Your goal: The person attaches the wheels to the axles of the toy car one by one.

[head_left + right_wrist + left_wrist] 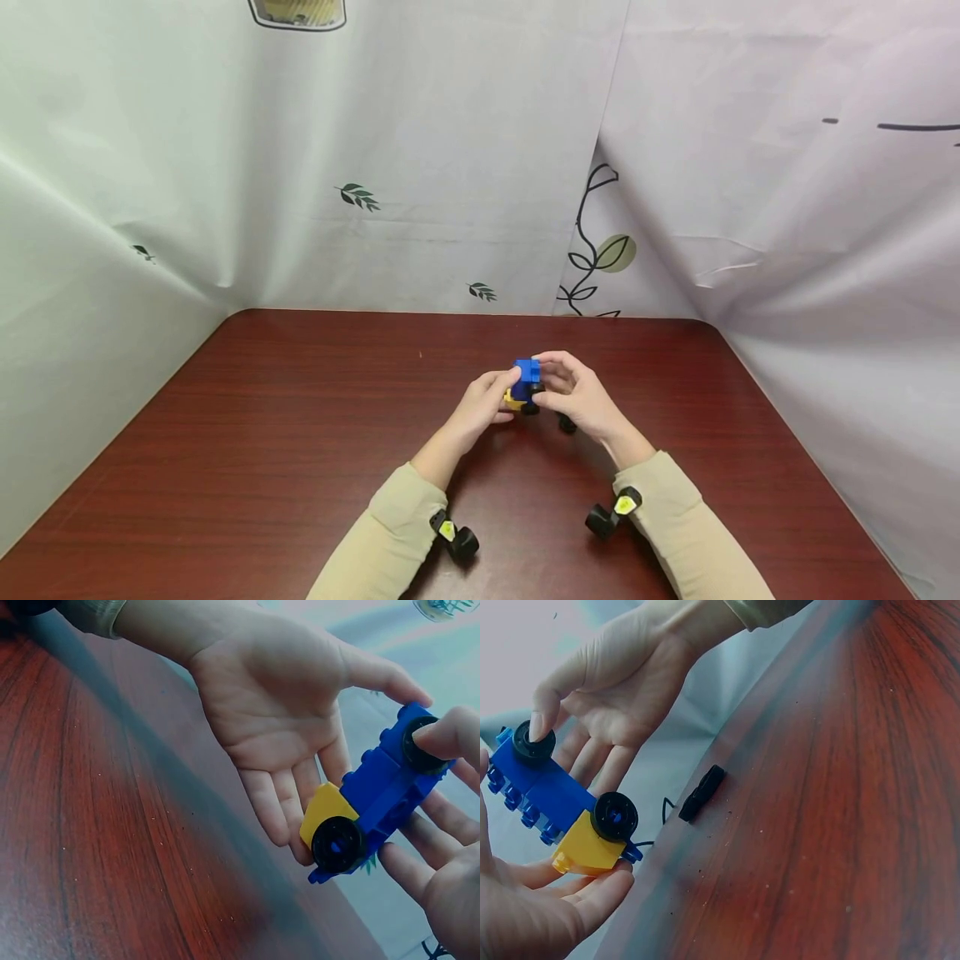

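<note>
A toy car built of blue studded bricks, with a yellow sloped brick at one end and black wheels (615, 816), is held up between both hands. My left hand (478, 406) grips it from the left: its thumb is at the blue end, and its fingers lie by the yellow brick (327, 812). My right hand (587, 402) pinches the car from the other side. In the right wrist view, the right thumb presses on the wheel (424, 754) at the blue end, with the fingers behind the body (527, 369).
A small black thing (567, 423) lies on the dark red wooden table (300, 433), close to the right hand. Behind the table hangs a pale cloth (450, 150) with leaf prints. Each sleeved forearm has a black wrist camera (463, 543).
</note>
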The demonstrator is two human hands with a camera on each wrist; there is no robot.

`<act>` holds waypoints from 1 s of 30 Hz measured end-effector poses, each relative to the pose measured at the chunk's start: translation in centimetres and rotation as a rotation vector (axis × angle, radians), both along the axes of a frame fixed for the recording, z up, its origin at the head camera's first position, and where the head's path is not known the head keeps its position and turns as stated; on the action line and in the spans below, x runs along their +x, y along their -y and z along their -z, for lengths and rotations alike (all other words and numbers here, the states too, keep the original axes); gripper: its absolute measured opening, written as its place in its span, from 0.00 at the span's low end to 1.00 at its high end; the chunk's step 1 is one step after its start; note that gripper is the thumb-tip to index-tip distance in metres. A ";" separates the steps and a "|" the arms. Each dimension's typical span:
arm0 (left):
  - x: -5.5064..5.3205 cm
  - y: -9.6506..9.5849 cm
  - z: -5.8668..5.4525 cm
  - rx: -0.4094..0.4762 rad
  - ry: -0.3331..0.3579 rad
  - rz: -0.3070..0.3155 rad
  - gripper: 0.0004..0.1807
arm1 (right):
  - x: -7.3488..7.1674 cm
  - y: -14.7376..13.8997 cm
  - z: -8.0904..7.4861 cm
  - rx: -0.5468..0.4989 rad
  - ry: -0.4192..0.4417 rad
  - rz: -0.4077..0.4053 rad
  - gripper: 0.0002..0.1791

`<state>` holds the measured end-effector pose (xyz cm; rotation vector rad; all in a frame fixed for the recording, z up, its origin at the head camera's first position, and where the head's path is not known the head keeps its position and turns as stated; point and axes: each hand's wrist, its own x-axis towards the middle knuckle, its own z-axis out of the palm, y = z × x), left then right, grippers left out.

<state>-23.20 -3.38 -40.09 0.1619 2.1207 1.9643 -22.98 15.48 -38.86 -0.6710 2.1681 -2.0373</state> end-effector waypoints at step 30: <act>0.2 0.7 0.1 0.215 -0.241 0.108 0.43 | -0.4 -1.2 0.1 0.007 0.261 -0.084 0.34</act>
